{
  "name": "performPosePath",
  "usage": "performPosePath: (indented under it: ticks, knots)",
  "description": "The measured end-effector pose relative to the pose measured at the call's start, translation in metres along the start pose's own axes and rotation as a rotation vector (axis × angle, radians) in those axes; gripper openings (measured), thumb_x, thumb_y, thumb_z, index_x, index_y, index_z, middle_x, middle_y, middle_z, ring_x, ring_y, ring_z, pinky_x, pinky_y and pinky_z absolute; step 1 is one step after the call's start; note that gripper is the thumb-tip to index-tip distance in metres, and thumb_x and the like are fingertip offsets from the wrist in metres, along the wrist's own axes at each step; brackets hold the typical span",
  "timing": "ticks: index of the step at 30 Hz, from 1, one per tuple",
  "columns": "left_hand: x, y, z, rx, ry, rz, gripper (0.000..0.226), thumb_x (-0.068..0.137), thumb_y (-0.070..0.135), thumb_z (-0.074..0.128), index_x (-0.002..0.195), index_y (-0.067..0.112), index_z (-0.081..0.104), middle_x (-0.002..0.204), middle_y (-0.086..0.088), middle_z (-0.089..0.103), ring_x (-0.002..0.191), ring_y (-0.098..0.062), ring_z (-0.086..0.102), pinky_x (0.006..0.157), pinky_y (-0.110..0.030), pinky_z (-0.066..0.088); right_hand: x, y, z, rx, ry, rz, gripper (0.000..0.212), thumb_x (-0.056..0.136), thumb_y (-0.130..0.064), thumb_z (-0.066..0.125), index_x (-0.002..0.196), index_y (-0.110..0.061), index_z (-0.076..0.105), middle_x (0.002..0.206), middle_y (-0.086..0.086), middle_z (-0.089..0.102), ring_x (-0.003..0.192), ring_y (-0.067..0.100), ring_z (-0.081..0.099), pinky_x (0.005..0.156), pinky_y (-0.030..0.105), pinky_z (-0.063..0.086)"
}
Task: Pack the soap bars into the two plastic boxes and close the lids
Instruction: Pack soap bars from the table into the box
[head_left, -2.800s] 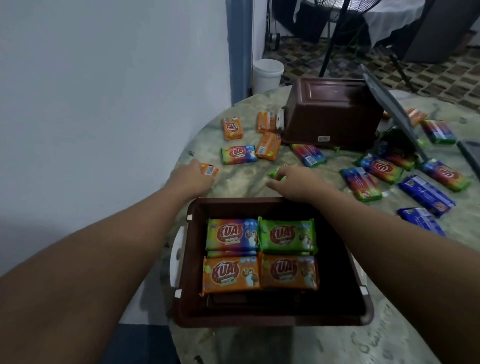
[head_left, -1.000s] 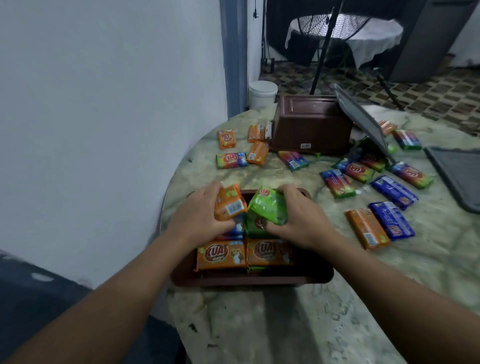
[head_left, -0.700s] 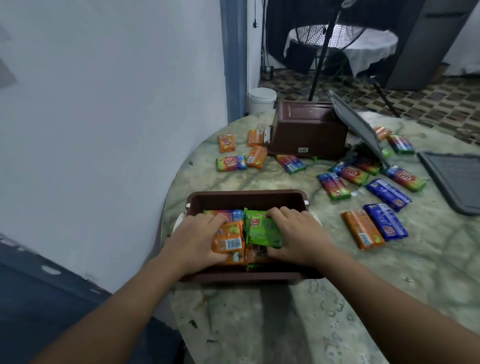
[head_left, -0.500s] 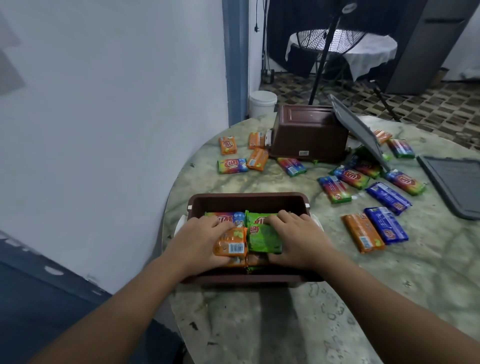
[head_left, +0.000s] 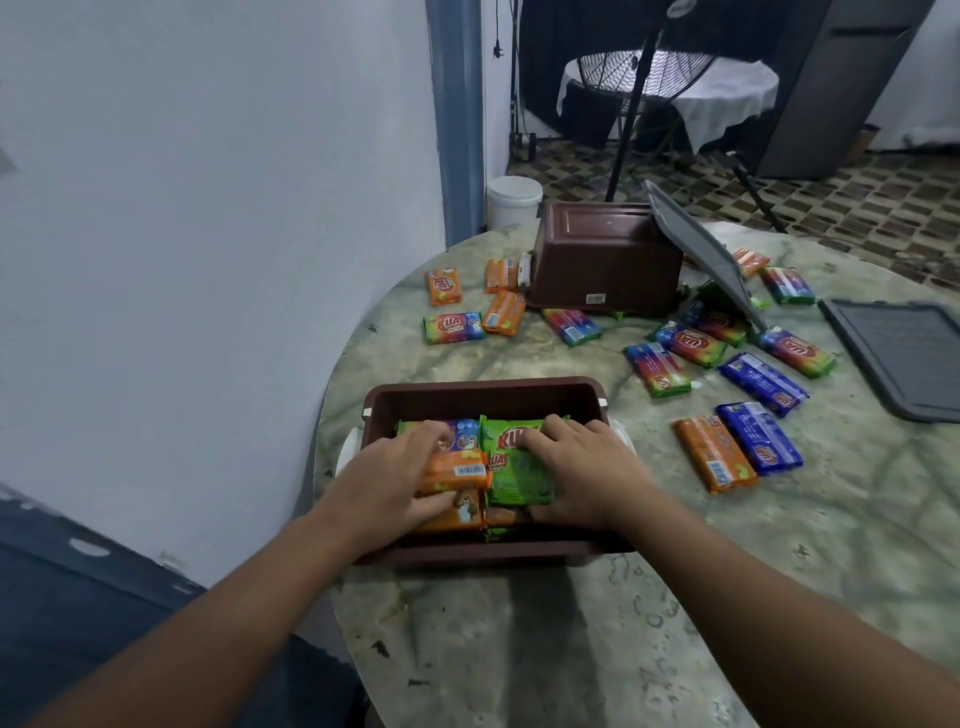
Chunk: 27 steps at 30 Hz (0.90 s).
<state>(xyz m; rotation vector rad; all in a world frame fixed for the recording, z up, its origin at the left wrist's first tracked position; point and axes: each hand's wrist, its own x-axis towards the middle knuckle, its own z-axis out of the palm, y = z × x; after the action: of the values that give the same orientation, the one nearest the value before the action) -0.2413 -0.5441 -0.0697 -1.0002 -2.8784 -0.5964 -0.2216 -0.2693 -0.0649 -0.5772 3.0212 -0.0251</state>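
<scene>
Press each bar down flat and square against its neighbours before you let go, so this second layer sits level and leaves room for more. Your left hand has its fingers wrapped around an orange soap bar, barcode side up, thumb along its near edge; seat it flush on the orange bar beneath instead of leaving it askew. Your right hand lies over a green soap bar, fingers reaching across the far edge and palm on its right side, so it looks pinned rather than pinched; I judge you can slide it left until it touches the orange one.

Both bars are inside the near brown box, on top of a lower layer, with empty space along the far wall. Keep stacking in rows there.

Plenty remains: loose bars are scattered over the worktop, among them an orange bar and a blue bar just beside each other to your right. The second brown box stands upside down at the far side, with a grey lid leaning against it and another grey lid flat at the right edge.
</scene>
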Motion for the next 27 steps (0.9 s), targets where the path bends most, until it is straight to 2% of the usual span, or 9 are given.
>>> performPosePath:
  ticks: [3, 6, 8, 10, 13, 16, 18, 22, 27]
  knots:
    - [-0.0005, 0.0032, -0.0004, 0.012, 0.104, 0.042, 0.035, 0.098, 0.050, 0.058, 0.123, 0.025, 0.056, 0.108, 0.005, 0.069, 0.089, -0.013, 0.065, 0.075, -0.029, 0.053, 0.0005, 0.0004, -0.0011, 0.000, -0.004, 0.002, 0.088, 0.074, -0.075, 0.063, 0.146, -0.032, 0.036, 0.130, -0.002, 0.049, 0.114, 0.020, 0.053, 0.092, 0.037, 0.041]
    - [-0.0007, 0.0008, 0.0019, 0.013, 0.156, 0.017, 0.048, 0.101, 0.053, 0.045, 0.130, 0.020, 0.063, 0.112, 0.003, 0.072, 0.096, -0.010, 0.063, 0.082, -0.021, 0.047, 0.0006, 0.0009, -0.0010, 0.006, -0.001, -0.002, 0.088, 0.074, -0.075, 0.064, 0.145, -0.031, 0.037, 0.129, -0.003, 0.049, 0.112, 0.019, 0.053, 0.092, 0.037, 0.042]
    - [0.0000, 0.0005, 0.0011, -0.012, 0.118, -0.021, 0.053, 0.101, 0.055, 0.040, 0.132, 0.021, 0.065, 0.118, 0.005, 0.072, 0.102, -0.008, 0.060, 0.086, -0.019, 0.043, 0.0009, 0.0011, -0.0007, 0.004, 0.001, -0.002, 0.088, 0.073, -0.076, 0.064, 0.144, -0.031, 0.038, 0.127, -0.003, 0.049, 0.111, 0.019, 0.053, 0.092, 0.037, 0.043]
    - [0.0022, 0.0007, -0.0005, 0.014, 0.046, -0.036, 0.056, 0.101, 0.058, 0.033, 0.131, 0.026, 0.067, 0.119, 0.008, 0.072, 0.102, -0.009, 0.059, 0.086, -0.024, 0.045, 0.0012, 0.0013, -0.0004, 0.002, 0.001, -0.001, 0.089, 0.072, -0.076, 0.063, 0.145, -0.031, 0.038, 0.127, -0.003, 0.049, 0.112, 0.019, 0.053, 0.092, 0.037, 0.043]
    - [0.0070, 0.0001, -0.0008, 0.145, -0.093, -0.042, 0.058, 0.101, 0.063, 0.023, 0.129, 0.036, 0.066, 0.116, 0.016, 0.069, 0.098, -0.008, 0.054, 0.084, -0.031, 0.044, 0.0016, 0.0016, 0.0004, 0.004, 0.000, 0.003, 0.090, 0.072, -0.077, 0.062, 0.145, -0.030, 0.038, 0.128, -0.003, 0.049, 0.113, 0.019, 0.053, 0.093, 0.037, 0.043]
    - [0.0092, -0.0037, 0.0020, 0.210, -0.095, -0.048, 0.061, 0.100, 0.065, 0.018, 0.130, 0.039, 0.065, 0.105, 0.016, 0.062, 0.095, -0.007, 0.048, 0.081, -0.033, 0.042, 0.0015, 0.0015, 0.0006, 0.007, -0.004, 0.001, 0.091, 0.072, -0.077, 0.062, 0.146, -0.031, 0.037, 0.129, -0.003, 0.049, 0.114, 0.019, 0.053, 0.094, 0.037, 0.042]
    - [0.0085, -0.0033, 0.0029, 0.221, -0.085, -0.041, 0.064, 0.096, 0.074, 0.024, 0.135, 0.039, 0.061, 0.109, 0.015, 0.056, 0.099, -0.007, 0.047, 0.084, -0.032, 0.043, 0.0009, 0.0015, 0.0004, 0.004, -0.006, 0.000, 0.091, 0.072, -0.077, 0.062, 0.146, -0.031, 0.037, 0.129, -0.002, 0.050, 0.114, 0.019, 0.053, 0.093, 0.037, 0.042]
    - [0.0056, -0.0015, 0.0006, 0.250, -0.158, -0.016, 0.091, 0.070, 0.097, 0.045, 0.141, 0.040, 0.046, 0.125, 0.014, 0.048, 0.114, -0.008, 0.045, 0.096, -0.031, 0.042, 0.0003, 0.0009, -0.0002, -0.009, -0.003, -0.002, 0.091, 0.072, -0.077, 0.062, 0.145, -0.029, 0.038, 0.129, -0.002, 0.050, 0.114, 0.020, 0.053, 0.093, 0.037, 0.042]
    - [0.0091, -0.0030, 0.0011, 0.344, -0.240, 0.030, 0.080, 0.073, 0.075, 0.068, 0.139, 0.039, 0.044, 0.128, 0.010, 0.046, 0.119, -0.013, 0.044, 0.091, -0.030, 0.039, 0.0006, 0.0008, -0.0005, 0.001, 0.001, -0.005, 0.088, 0.071, -0.076, 0.062, 0.143, -0.030, 0.040, 0.129, -0.005, 0.052, 0.117, 0.019, 0.053, 0.095, 0.037, 0.042]
